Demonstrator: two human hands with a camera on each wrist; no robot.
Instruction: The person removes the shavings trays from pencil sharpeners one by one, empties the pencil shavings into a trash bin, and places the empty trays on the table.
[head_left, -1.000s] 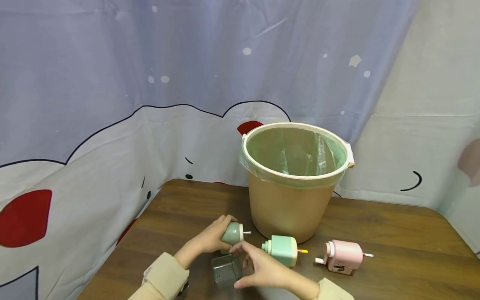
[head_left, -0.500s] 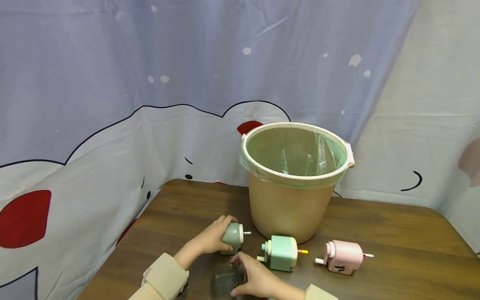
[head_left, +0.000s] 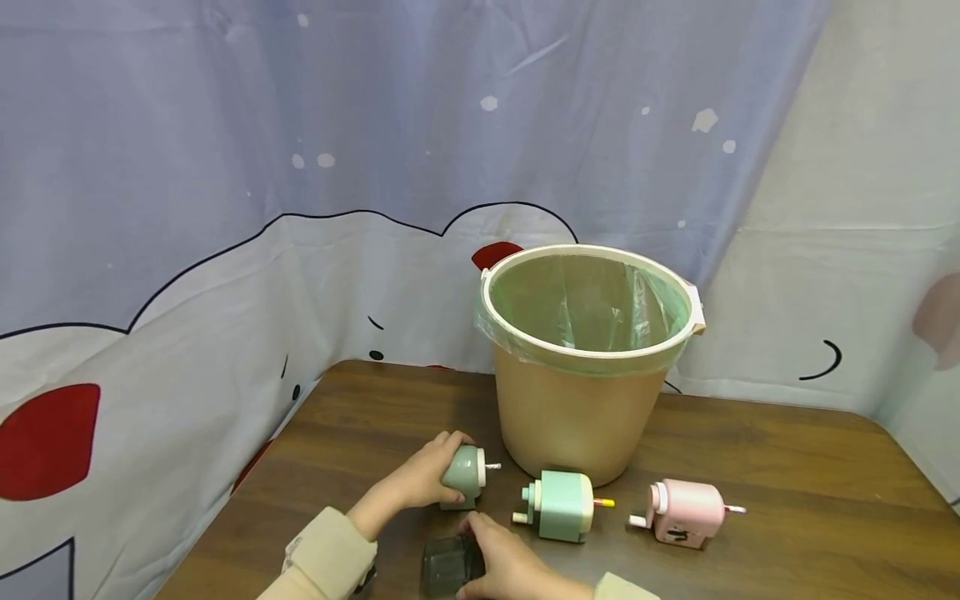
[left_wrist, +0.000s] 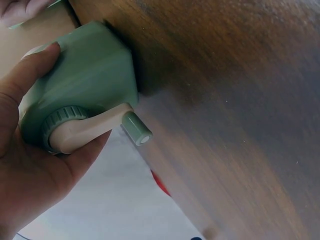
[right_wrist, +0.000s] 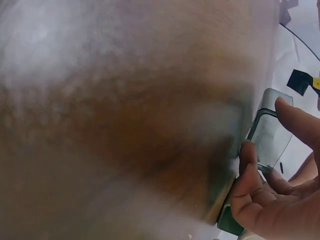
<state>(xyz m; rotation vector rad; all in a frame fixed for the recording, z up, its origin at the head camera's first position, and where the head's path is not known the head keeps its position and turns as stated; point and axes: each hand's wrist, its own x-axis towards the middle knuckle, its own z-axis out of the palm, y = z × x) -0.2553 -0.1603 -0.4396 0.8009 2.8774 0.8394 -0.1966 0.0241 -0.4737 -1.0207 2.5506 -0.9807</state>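
Observation:
In the head view my left hand (head_left: 426,475) grips a sage-green crank pencil sharpener (head_left: 462,473) that stands on the table, a pencil tip poking out of its right side. The left wrist view shows my thumb across its green body (left_wrist: 95,65), with the beige crank handle (left_wrist: 95,131) facing the camera. Close in front of it, my right hand (head_left: 504,560) holds a see-through grey shavings drawer (head_left: 444,568). From the right wrist, thumb and fingers pinch the clear drawer (right_wrist: 274,102) by its sides near the rim.
A mint-green sharpener (head_left: 564,505) with a yellow-tipped pencil stands right of my hands. Farther right is a pink sharpener (head_left: 688,512), also holding a pencil. Behind them rises a tan bucket (head_left: 573,417) lined with a green bag. A printed curtain (head_left: 420,292) borders the wooden table (head_left: 795,467).
My right hand has moved down and closer round the drawer, which has tipped and shifted toward the near table edge. The mint sharpener's crank has come into sight. The left hand stays put.

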